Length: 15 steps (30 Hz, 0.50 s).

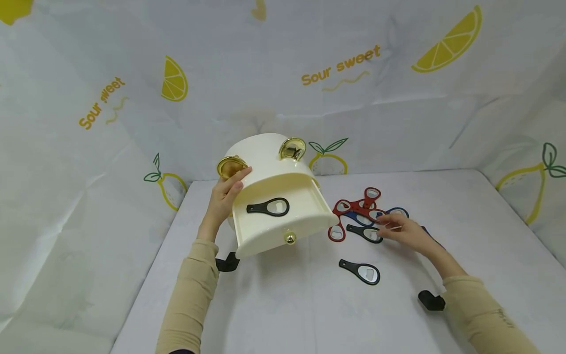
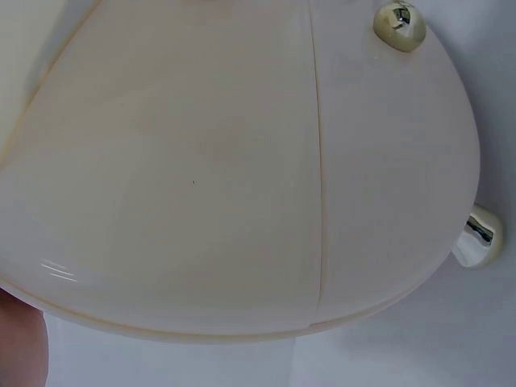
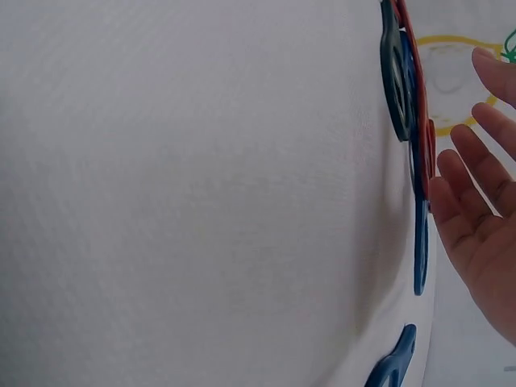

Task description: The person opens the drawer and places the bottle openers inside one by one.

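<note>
My left hand [image 1: 219, 202] grips the left side of a cream-white drawer box [image 1: 265, 156] beside one of its round gold ears. The box is tilted, its drawer [image 1: 263, 236] pulled out, with a black bottle opener [image 1: 268, 207] inside. In the left wrist view, the pale surface of the box [image 2: 201, 161] with small gold feet [image 2: 401, 26] fills most of the frame. Over the pile of red bottle openers [image 1: 355, 207] and blue ones is my right hand [image 1: 409, 235]. Its fingers are loosely extended, close to a black bottle opener [image 1: 365, 233]; the right wrist view shows the palm holding nothing.
Nearer the front lies another black bottle opener [image 1: 360, 272]. A blue one [image 3: 392, 359] lies apart from the pile, partly behind the right hand in the head view. Black angled pieces [image 1: 431, 300] show beside each forearm. A lemon-printed white sheet hangs behind the table.
</note>
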Motion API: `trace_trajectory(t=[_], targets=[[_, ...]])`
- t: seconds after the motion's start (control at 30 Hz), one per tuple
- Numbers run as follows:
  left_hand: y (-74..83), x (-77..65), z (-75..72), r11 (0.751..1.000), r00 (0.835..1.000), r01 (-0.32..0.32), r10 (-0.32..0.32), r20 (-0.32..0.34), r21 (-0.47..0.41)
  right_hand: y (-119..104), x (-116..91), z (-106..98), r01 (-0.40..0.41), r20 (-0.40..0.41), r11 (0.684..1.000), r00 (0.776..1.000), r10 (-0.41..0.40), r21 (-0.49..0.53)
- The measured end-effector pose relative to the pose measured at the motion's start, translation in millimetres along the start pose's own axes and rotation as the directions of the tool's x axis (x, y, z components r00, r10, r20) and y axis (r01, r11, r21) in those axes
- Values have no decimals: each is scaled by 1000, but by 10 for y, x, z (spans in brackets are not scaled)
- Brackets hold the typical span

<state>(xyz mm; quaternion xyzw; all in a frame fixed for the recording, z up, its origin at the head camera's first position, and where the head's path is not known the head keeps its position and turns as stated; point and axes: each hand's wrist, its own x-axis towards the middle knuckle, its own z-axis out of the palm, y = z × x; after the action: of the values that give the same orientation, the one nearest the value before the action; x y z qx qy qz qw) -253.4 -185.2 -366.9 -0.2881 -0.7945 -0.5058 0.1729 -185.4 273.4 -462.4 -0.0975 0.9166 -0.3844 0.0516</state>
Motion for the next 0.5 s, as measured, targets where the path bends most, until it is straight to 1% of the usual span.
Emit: trace_trajectory(t=[0.13, 0.23, 0.37, 0.5], targets=[[7, -2, -2, 1000, 1000, 10, -10, -3, 11, 62, 22, 70, -7, 21, 1000, 1000, 7, -29], [4, -9, -3, 1000, 1000, 19, -19, -2, 10, 102, 33, 116, -2, 33, 997, 999, 5, -80], [-3, -3, -1, 1000, 1000, 20, -20, -2, 4, 120, 38, 160, -5, 22, 991, 1000, 8, -137], [3, 4, -7, 999, 999, 32, -32, 2, 10, 109, 51, 191, -8, 2, 988, 1000, 8, -156]])
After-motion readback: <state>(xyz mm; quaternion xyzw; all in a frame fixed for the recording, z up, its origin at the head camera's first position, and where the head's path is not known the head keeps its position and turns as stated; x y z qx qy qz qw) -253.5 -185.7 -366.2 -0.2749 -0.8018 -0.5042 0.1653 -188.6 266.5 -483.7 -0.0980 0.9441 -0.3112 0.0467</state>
